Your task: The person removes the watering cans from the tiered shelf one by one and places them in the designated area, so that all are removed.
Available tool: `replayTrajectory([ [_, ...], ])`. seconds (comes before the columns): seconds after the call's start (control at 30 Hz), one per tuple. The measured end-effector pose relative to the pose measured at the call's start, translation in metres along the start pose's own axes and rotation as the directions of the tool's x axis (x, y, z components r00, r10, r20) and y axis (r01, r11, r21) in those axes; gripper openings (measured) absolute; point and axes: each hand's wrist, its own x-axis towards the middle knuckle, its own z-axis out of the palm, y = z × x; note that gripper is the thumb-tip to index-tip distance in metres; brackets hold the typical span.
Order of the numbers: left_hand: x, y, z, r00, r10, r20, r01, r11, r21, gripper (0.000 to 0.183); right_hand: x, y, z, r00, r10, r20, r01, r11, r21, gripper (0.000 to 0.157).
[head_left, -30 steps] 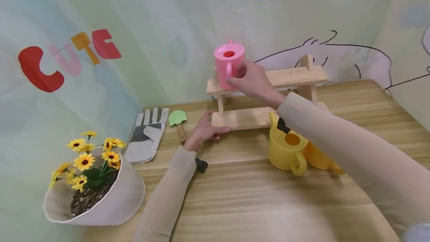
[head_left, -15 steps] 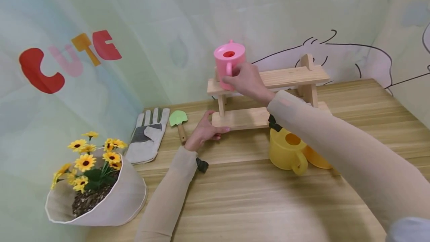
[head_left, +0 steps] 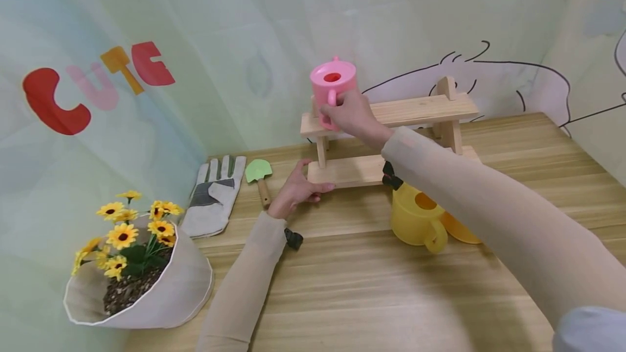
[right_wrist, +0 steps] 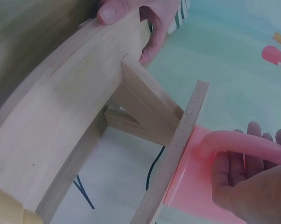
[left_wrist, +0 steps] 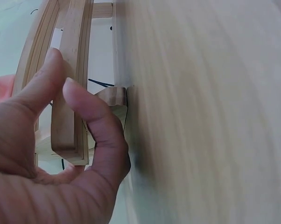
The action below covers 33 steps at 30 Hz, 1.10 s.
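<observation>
A pink watering can (head_left: 320, 91) stands upright on the left end of the upper tier of a two-tier wooden shelf (head_left: 420, 108). My right hand (head_left: 353, 115) holds it by its handle; in the right wrist view the fingers pass behind the pink handle (right_wrist: 252, 142). Lower down, my left hand (head_left: 299, 188) grips the left end of the shelf's lower board (head_left: 359, 171). The left wrist view has the thumb and fingers around that board end (left_wrist: 68, 133). A yellow watering can (head_left: 413, 221) is partly hidden by my right forearm.
An orange-yellow can (head_left: 459, 228) sits beside the yellow one, mostly covered by my sleeve. On the left are a work glove (head_left: 212, 200), a green-bladed trowel (head_left: 259, 171) and a white pot (head_left: 183, 287) of yellow flowers. A printed curtain (head_left: 274, 26) hangs behind the table.
My right hand has shifted slightly left along the pink watering can's handle, and its forearm now covers the yellow can's spout. The pink can and the left hand stay in place.
</observation>
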Motion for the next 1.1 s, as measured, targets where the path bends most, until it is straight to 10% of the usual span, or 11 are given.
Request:
replayTrajectory([
  [0.57, -0.002, 0.0, 0.0, 1.0, 0.023, 0.007, -0.023, 1.0, -0.011, 0.102, -0.004, 0.004, 0.002, 1.0, 0.009, -0.001, -0.008, 0.94, 0.34, 0.022],
  [1.1, -0.002, -0.001, -0.001, 1.0, 0.03, 0.005, -0.03, 1.0, -0.005, 0.103, -0.021, 0.004, 0.0, 0.993, 0.087, -0.078, -0.049, 0.919, 0.39, 0.016],
])
